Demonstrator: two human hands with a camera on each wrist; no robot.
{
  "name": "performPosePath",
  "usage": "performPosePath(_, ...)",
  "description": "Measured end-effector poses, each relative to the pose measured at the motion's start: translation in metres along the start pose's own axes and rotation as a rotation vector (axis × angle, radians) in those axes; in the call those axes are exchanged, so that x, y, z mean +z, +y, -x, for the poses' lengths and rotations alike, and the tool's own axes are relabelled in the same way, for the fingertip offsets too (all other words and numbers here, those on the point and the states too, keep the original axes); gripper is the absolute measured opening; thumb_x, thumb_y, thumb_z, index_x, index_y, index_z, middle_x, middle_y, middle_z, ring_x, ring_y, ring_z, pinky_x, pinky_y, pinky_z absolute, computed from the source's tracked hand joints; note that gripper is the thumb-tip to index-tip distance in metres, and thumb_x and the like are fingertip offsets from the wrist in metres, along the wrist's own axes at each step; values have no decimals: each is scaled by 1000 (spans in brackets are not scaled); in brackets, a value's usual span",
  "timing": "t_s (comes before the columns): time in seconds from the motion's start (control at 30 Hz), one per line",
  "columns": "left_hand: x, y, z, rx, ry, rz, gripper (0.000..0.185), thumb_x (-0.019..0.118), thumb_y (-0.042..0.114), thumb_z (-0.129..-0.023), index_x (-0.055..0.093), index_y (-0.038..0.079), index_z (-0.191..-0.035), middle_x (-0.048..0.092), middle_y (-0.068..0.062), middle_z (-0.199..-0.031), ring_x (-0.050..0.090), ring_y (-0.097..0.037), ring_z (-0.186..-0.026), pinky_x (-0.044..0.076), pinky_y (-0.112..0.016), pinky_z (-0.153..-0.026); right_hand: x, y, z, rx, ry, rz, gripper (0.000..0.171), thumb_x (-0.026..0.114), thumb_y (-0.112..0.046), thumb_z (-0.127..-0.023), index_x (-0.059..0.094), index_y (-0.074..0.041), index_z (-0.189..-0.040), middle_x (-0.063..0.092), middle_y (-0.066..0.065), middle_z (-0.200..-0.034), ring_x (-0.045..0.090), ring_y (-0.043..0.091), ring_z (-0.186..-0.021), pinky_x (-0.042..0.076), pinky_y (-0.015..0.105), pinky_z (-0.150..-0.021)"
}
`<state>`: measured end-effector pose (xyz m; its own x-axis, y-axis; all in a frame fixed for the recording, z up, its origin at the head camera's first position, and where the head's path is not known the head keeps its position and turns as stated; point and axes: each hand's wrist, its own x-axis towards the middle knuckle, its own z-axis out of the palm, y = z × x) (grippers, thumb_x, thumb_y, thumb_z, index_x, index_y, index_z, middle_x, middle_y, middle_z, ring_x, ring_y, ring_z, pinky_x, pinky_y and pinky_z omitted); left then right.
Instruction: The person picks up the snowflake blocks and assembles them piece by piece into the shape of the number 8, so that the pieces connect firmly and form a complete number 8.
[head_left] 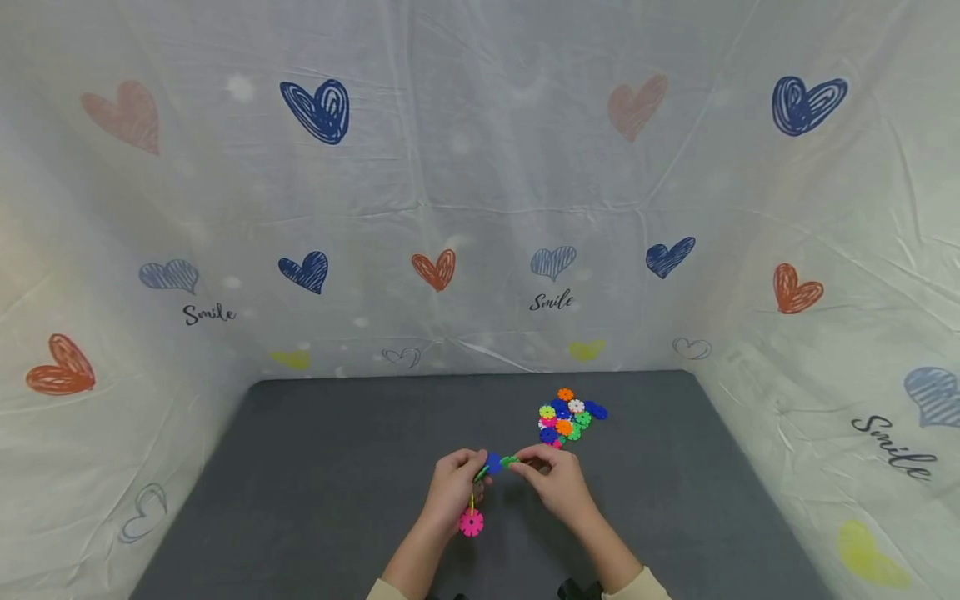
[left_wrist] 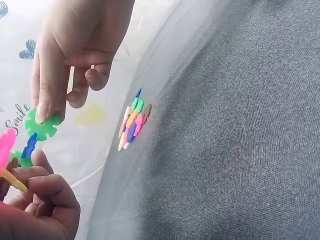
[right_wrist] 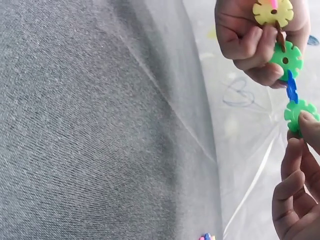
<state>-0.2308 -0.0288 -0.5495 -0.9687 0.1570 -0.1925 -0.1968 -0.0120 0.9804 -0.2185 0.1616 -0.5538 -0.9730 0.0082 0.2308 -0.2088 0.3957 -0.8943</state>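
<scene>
Overhead, only the head view showed the loose disc pile (head_left: 570, 417) on the grey table (head_left: 337, 467). Close up, the left hand (head_left: 452, 487) gripped the disc chain (right_wrist: 286, 55); the right hand (head_left: 555, 479) pinched a green disc (left_wrist: 42, 125) at its blue end.

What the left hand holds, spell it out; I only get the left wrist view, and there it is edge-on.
Observer: The left hand grips a chain. From the right wrist view it runs yellow disc, green disc, then blue disc.
Operator: Place the pink piece for me.
Observer: In the head view the pink disc hangs face-on at the chain's lower end, below the left hand.
Operator: Now the pile.
Observer: The pile lies flat on the mat, beyond the right hand and apart from it. That hand pinches the end disc.
</scene>
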Motion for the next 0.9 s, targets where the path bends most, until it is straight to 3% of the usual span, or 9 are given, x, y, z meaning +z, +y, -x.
performPosePath(0.47, 6, 2, 3, 25, -32, 60, 32, 54, 28, -106, 59, -2, -97, 57, -4, -75, 51, -12, -64, 45, -27, -61, 6, -4, 1, -78, 84, 0, 7, 83, -24, -81, 80, -17, -82, 73, -9, -76, 59, 6, -60, 51, 25, -54)
performPosePath(0.67, 7, 2, 3, 29, -42, 55, 36, 52, 30, -107, 61, -4, -100, 58, -3, -74, 51, -13, -64, 45, -27, -60, 4, -7, -2, -65, 48, 15, 7, 81, -23, -83, 80, -17, -86, 75, -7, -80, 62, 8, -64, 53, 24, -57)
performPosePath(0.9, -1, 9, 1, 25, -175, -59, 36, 55, 26, -104, 70, -5, -97, 71, -4, -75, 58, -13, -63, 50, -28, -61, -5, -2, -7, 12, -24, 0, 9, 82, -23, -84, 76, -22, -91, 73, -8, -83, 65, 8, -74, 55, 24, -67)
